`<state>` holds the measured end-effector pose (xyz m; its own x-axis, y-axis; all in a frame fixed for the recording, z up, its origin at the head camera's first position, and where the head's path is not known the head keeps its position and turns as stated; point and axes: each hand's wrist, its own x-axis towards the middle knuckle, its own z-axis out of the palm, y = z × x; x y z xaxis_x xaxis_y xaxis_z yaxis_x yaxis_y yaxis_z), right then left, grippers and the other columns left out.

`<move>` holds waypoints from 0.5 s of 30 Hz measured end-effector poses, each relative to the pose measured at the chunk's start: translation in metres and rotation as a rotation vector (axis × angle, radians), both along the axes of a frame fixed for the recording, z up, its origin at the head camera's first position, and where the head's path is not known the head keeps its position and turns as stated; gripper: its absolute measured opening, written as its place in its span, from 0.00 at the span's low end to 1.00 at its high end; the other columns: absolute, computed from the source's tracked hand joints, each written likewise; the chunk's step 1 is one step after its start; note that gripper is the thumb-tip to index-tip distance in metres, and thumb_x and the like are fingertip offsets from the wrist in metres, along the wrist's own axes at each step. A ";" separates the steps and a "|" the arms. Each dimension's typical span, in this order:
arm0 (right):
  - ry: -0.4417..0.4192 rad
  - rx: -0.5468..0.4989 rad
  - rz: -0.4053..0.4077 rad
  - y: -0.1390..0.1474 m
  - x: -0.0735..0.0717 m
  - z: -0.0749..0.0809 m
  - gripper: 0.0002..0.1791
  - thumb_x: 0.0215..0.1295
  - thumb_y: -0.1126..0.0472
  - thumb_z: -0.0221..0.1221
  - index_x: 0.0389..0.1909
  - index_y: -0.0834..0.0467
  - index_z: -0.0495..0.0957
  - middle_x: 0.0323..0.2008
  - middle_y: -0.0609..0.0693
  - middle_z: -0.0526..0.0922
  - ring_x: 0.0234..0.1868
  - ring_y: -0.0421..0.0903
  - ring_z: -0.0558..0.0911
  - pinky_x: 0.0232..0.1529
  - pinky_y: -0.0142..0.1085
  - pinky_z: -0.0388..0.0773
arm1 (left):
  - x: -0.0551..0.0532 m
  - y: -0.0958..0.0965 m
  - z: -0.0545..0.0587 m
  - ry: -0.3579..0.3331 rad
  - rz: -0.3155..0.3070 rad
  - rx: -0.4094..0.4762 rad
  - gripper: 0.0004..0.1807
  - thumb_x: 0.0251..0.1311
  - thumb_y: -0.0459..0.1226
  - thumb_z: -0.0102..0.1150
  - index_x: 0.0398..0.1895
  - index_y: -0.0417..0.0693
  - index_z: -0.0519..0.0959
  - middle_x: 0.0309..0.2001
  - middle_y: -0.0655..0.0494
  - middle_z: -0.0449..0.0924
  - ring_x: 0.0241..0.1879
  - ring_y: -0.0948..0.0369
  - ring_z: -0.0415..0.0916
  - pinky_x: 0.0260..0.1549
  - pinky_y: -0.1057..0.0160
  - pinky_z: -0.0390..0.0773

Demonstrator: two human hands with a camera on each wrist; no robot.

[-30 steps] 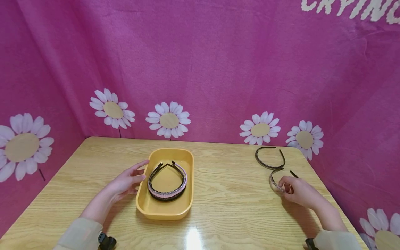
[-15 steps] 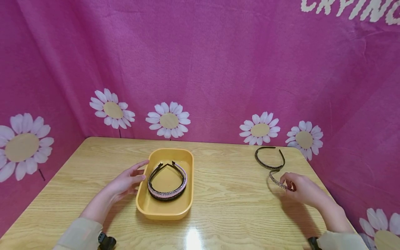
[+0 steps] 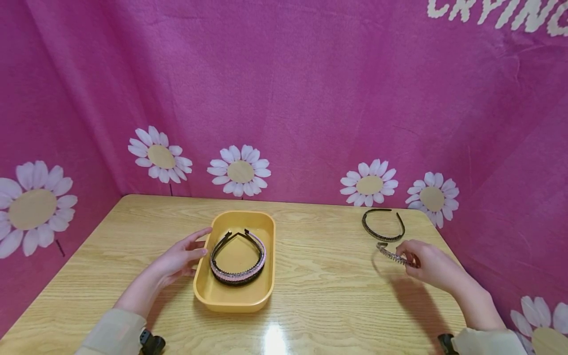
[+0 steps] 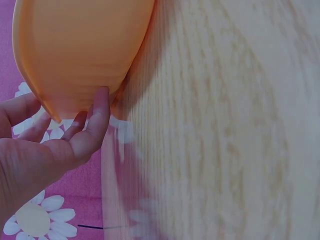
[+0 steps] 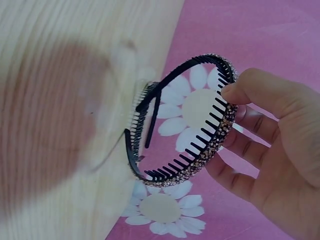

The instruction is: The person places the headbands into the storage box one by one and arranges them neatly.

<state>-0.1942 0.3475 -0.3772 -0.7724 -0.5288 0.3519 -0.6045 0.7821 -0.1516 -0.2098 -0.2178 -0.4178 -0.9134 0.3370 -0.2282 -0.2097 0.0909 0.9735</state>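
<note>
My right hand (image 3: 428,261) pinches a glittery headband (image 3: 394,255) by its band, thumb inside and fingers outside. In the right wrist view this headband (image 5: 200,162) shows black inner teeth and a sparkling outer face, and it hangs above the wooden table. Behind it a dark headband (image 3: 376,235) lies on the table. My left hand (image 3: 179,259) rests against the left side of a yellow tray (image 3: 235,301), its fingers extended along the wall. Several headbands (image 3: 237,278), black, pink and glittery, lie nested inside the tray.
The light wooden table (image 3: 324,281) reaches back to a pink cloth backdrop (image 3: 284,98) printed with white daisies. More of that cloth stands along the left and right sides.
My right hand has lifted the glittery headband off the table, raising and tilting it away from the dark one. The left hand and tray have stayed in place.
</note>
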 end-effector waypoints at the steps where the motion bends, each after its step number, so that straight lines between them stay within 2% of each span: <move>1: 0.010 -0.002 0.009 -0.001 0.000 0.001 0.18 0.37 0.74 0.63 0.31 0.52 0.76 0.21 0.34 0.66 0.23 0.29 0.65 0.22 0.27 0.64 | 0.000 0.000 0.000 0.001 0.001 -0.001 0.33 0.70 0.32 0.41 0.75 0.51 0.44 0.70 0.30 0.47 0.57 0.45 0.68 0.47 0.44 0.75; 5: 0.039 0.002 0.030 -0.006 0.001 0.008 0.19 0.37 0.74 0.64 0.31 0.52 0.76 0.22 0.34 0.65 0.24 0.29 0.64 0.23 0.27 0.64 | 0.000 0.000 0.000 0.002 0.002 -0.002 0.33 0.70 0.32 0.41 0.75 0.50 0.44 0.70 0.30 0.47 0.59 0.43 0.67 0.47 0.44 0.75; 15: 0.047 0.010 0.039 -0.023 0.006 0.028 0.19 0.41 0.74 0.64 0.34 0.52 0.76 0.22 0.35 0.66 0.23 0.29 0.65 0.21 0.26 0.64 | 0.001 0.001 0.001 0.010 -0.008 0.005 0.33 0.70 0.32 0.41 0.75 0.49 0.43 0.70 0.30 0.47 0.59 0.44 0.67 0.46 0.45 0.76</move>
<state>-0.1879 0.3249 -0.3494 -0.7336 -0.5621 0.3820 -0.6411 0.7588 -0.1147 -0.2088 -0.2163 -0.4171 -0.9128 0.3456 -0.2176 -0.1995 0.0875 0.9760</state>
